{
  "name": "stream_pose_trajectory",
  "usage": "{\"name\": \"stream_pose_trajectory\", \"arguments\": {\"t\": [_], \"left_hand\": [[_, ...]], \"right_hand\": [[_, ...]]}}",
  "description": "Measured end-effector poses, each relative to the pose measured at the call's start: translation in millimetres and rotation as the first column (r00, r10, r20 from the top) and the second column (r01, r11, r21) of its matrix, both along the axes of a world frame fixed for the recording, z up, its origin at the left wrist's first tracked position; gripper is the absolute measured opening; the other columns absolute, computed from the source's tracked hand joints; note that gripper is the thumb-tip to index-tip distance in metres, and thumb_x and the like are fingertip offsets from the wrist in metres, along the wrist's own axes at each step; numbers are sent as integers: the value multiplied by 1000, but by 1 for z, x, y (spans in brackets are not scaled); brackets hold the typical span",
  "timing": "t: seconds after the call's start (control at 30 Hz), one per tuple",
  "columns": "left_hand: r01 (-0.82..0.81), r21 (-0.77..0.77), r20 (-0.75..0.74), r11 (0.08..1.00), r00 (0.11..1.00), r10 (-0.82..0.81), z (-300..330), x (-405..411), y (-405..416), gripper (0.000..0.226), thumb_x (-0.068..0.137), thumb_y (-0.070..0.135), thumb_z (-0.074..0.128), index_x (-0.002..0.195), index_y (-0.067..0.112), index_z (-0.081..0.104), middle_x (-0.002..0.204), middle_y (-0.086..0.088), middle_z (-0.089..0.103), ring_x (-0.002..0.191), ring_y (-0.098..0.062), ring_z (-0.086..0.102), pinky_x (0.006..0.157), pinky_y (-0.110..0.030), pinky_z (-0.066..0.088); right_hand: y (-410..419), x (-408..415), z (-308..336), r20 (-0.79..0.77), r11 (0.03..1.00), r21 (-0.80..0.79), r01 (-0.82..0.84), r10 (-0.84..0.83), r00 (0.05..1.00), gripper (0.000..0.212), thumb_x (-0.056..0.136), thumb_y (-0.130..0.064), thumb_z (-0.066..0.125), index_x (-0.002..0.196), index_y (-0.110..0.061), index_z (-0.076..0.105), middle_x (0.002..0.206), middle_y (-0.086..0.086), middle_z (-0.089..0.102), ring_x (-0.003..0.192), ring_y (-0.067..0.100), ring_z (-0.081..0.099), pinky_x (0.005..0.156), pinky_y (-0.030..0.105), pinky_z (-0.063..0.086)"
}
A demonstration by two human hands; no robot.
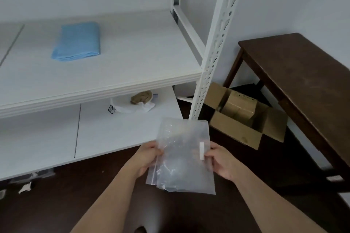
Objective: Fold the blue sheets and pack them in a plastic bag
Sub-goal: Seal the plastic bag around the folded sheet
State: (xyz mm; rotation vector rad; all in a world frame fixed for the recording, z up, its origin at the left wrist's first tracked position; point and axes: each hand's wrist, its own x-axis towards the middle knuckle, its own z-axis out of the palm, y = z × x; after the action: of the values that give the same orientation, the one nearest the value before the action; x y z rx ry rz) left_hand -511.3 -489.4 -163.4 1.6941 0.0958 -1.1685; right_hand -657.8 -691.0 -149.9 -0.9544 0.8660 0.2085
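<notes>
- Head view: both hands hold a clear, crinkly plastic bag (pixel 184 155) near the middle, above the dark floor.
- Left hand (pixel 146 158) pinches its left edge; right hand (pixel 220 162) pinches the right edge beside a white slider (pixel 202 151).
- Folded blue sheet (pixel 76 41), soft and rectangular, lies far left on the smooth white shelf (pixel 132 58).
- Open cardboard box (pixel 244 119) sits right, beside a dark wooden table (pixel 303 73).
</notes>
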Motion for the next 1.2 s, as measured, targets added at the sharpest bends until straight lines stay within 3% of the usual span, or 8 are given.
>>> {"name": "stream_pose_trajectory", "arguments": {"t": [0.1, 0.17, 0.27, 0.4, 0.53, 0.77, 0.93, 1.2], "left_hand": [[-20, -14, -39, 1000, 999, 19, -11, -5, 4, 32, 91, -8, 47, 105, 12, 68, 100, -7, 73, 91, -22, 70, 82, -40, 57], [-68, -23, -73, 997, 995, 66, -17, -4, 7, 33, 91, -11, 46, 109, 7, 67, 97, -10, 74, 88, -22, 72, 78, -36, 59], [-223, 23, -106, 974, 969, 225, -27, 1, 8, 32, 91, -18, 38, 86, 1, 64, 79, -12, 70, 51, -9, 66, 48, -18, 54], [-273, 39, -84, 961, 958, 275, -53, 14, 13, 50, 89, -19, 30, 76, 1, 74, 109, -19, 67, 94, -24, 67, 75, -28, 58], [-147, 29, -127, 989, 981, 149, -84, 16, 17, 31, 87, -8, 47, 90, 4, 75, 108, -13, 71, 104, -25, 65, 95, -35, 50], [-51, -35, -214, 998, 976, 42, -186, 13, 13, 34, 85, -1, 52, 113, 12, 67, 114, 0, 69, 114, -16, 59, 104, -31, 40], [-202, 124, -52, 972, 976, 210, -297, 19, 14, 44, 85, -7, 41, 119, 14, 61, 115, -3, 60, 113, -18, 54, 91, -30, 42], [-213, 110, 229, 971, 956, 184, -458, 20, 8, 35, 86, -10, 44, 106, 14, 61, 106, -8, 62, 94, -21, 59, 76, -26, 48]], "right_hand": [[-2, 2, -12, -62, 997, 10, 83, -82, 995, 38, 92, 13, 41, 113, -8, 66, 105, 16, 71, 94, 28, 70, 72, 33, 58], [-1, 6, -19, -88, 990, 29, 137, -134, 987, 33, 92, 12, 45, 117, -2, 63, 106, 18, 69, 86, 26, 70, 62, 28, 58], [5, 10, -33, -54, 906, 245, 346, -343, 938, 29, 94, 1, 51, 122, 2, 56, 114, 26, 65, 88, 26, 70, 72, 29, 60], [10, 18, -65, -138, 819, 402, 409, -388, 911, 45, 94, -43, 54, 125, -11, 49, 121, 29, 60, 105, 40, 65, 85, 50, 55], [25, 30, -110, -151, 896, 304, 324, -291, 945, 52, 87, -57, 57, 124, -20, 52, 124, 18, 61, 110, 39, 61, 88, 51, 54], [36, 46, -226, -206, 927, -93, 363, -375, 904, 65, 85, 10, 60, 134, -23, 33, 117, 10, 53, 106, 27, 58, 78, 38, 56], [23, 47, -327, -288, 841, -392, 374, -498, 818, 59, 83, 10, 59, 128, -18, 33, 121, 15, 50, 100, 27, 53, 83, 41, 53], [14, 56, -474, -204, 829, -449, 332, -457, 866, 55, 83, 7, 57, 126, -20, 34, 108, 6, 54, 93, 23, 57, 81, 42, 54]]}}
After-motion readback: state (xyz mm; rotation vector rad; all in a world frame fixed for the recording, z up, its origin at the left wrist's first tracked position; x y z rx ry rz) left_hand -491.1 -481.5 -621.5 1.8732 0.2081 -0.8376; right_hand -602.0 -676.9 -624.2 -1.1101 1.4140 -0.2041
